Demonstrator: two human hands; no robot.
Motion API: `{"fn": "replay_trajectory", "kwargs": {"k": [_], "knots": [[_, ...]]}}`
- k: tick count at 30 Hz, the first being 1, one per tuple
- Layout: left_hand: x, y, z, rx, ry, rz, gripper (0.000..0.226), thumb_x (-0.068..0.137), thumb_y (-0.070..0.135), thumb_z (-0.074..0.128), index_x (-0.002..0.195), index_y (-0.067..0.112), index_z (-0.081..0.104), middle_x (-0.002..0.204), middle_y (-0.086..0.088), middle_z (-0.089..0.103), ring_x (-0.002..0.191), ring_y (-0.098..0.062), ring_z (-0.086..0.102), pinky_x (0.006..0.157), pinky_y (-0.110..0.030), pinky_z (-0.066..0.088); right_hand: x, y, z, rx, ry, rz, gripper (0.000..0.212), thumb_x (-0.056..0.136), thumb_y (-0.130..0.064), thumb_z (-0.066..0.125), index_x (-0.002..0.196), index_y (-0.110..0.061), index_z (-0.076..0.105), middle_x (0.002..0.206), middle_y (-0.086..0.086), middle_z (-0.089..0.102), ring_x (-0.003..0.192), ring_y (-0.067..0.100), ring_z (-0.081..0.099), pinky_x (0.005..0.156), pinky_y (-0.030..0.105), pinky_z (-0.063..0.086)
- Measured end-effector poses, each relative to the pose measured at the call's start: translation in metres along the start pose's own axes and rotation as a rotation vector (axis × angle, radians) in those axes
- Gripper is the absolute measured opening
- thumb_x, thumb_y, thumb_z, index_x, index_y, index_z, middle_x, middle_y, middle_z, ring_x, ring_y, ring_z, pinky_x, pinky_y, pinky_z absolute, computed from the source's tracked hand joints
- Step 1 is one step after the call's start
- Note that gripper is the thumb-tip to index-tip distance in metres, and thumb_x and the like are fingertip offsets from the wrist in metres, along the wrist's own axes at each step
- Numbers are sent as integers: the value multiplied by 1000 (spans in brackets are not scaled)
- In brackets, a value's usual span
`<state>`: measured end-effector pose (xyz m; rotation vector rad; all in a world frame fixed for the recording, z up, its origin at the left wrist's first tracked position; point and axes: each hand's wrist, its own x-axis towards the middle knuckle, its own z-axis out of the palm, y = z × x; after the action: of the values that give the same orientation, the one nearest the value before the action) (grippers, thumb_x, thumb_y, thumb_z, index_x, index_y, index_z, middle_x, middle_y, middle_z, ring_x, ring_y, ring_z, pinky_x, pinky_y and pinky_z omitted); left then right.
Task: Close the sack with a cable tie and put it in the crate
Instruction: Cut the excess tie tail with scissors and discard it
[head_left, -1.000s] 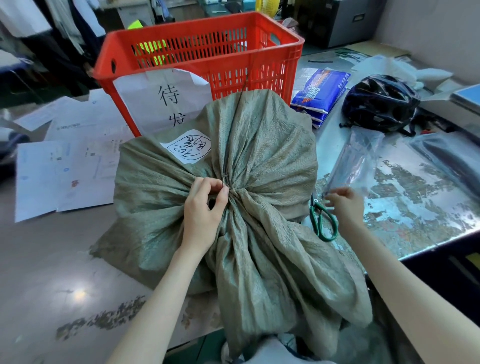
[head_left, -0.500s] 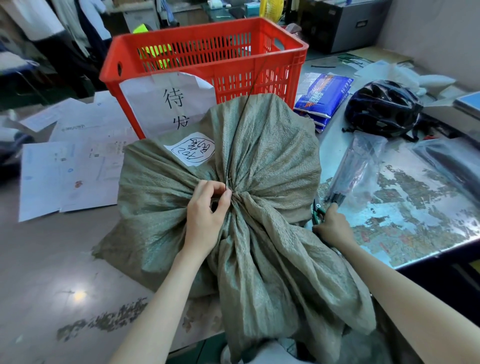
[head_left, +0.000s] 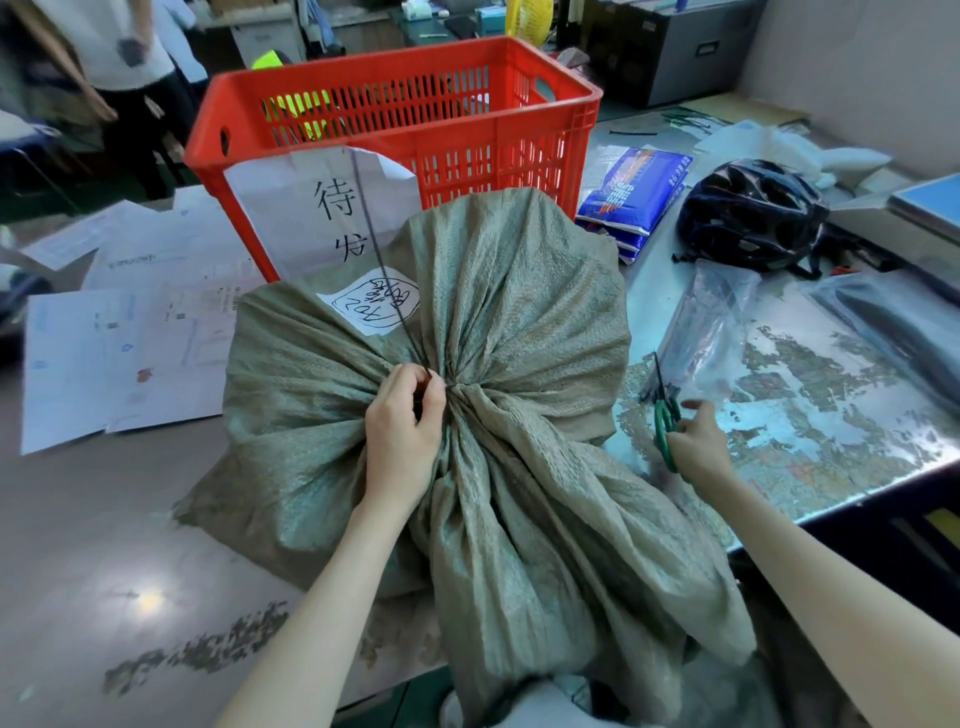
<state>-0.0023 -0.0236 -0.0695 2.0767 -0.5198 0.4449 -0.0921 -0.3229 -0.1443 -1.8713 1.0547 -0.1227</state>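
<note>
Left hand (head_left: 402, 431) fingers (head_left: 434, 397) pinch the cable tie (head_left: 382, 270) at the gathered neck of the sack (head_left: 498, 374), which lies on the bench (head_left: 104, 561) before the red crate (head_left: 415, 114); right hand (head_left: 696, 441) grips green scissors (head_left: 665, 423). If the pinch slackens, the neck may loosen; a careless snip could cut the cloth

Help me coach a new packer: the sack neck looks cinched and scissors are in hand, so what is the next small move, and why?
Probably bring the green-handled scissors in the right hand over to the gathered neck and snip the cable tie tail. The left hand pinches the neck of the green woven sack, and the long black tail sticks up toward the red crate.
</note>
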Motion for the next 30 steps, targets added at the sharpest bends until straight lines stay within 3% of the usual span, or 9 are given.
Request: {"fn": "replay_trajectory", "kwargs": {"k": [2,5,9,11,14,19,23,26,30], "knots": [[0,0,0,-6,27,-27,31,93,26,45,74,4,53,68,-1,55,62,-13,45,62,-22,29,-5,-8,-5,126,-14,-24,53,83,10,47,130,-14,37,89,13,60,56,24,49,45,29,38],[0,2,-1,-32,61,-102,28,93,22,48,68,9,48,55,12,41,48,-5,38,55,-25,25,-13,-27,-9,350,-51,-57,45,81,12,48,124,-2,46,74,9,53,49,17,44,44,28,37],[-1,1,-3,-119,76,-231,16,95,17,53,84,7,57,69,11,57,62,1,54,60,-11,38,-32,-62,-17,743,-161,-71,38,78,14,49,115,2,50,66,8,45,41,15,47,42,26,41],[-1,2,-4,-182,90,-266,12,95,17,52,88,9,56,76,6,64,68,3,58,68,-12,43,-48,-82,-22,853,-268,-126,35,79,13,51,110,-2,52,66,8,46,41,15,49,40,24,42],[2,5,-5,-277,116,-349,16,96,14,50,83,5,52,70,3,59,61,5,55,66,-21,43,-72,-106,-23,885,-443,-253,30,83,9,54,110,-5,53,66,9,48,42,15,46,37,22,38],[7,-2,-11,-478,181,-517,24,88,29,49,70,12,50,77,-18,67,78,-33,66,80,-43,50,-109,-132,-7,829,-688,-345,40,81,-20,68,116,-7,54,63,4,52,41,16,42,35,20,34],[9,5,-21,-641,266,-585,27,96,7,44,71,14,48,56,5,66,63,-13,66,67,-28,51,-141,-141,7,825,-898,-278,59,76,-41,67,121,-6,51,66,4,52,40,13,43,33,19,32],[8,9,-29,-695,323,-598,26,96,3,43,73,11,51,62,-2,61,58,-6,63,59,-21,51,-164,-140,15,826,-1042,-245,67,79,-49,59,124,-1,44,68,4,47,41,12,41,33,19,33],[6,12,-40,-733,368,-603,24,96,2,44,73,8,51,67,-8,57,58,-9,61,61,-23,52,-183,-136,22,777,-1204,-168,77,75,-62,54,126,-6,42,68,5,44,42,14,42,36,21,41]]}}
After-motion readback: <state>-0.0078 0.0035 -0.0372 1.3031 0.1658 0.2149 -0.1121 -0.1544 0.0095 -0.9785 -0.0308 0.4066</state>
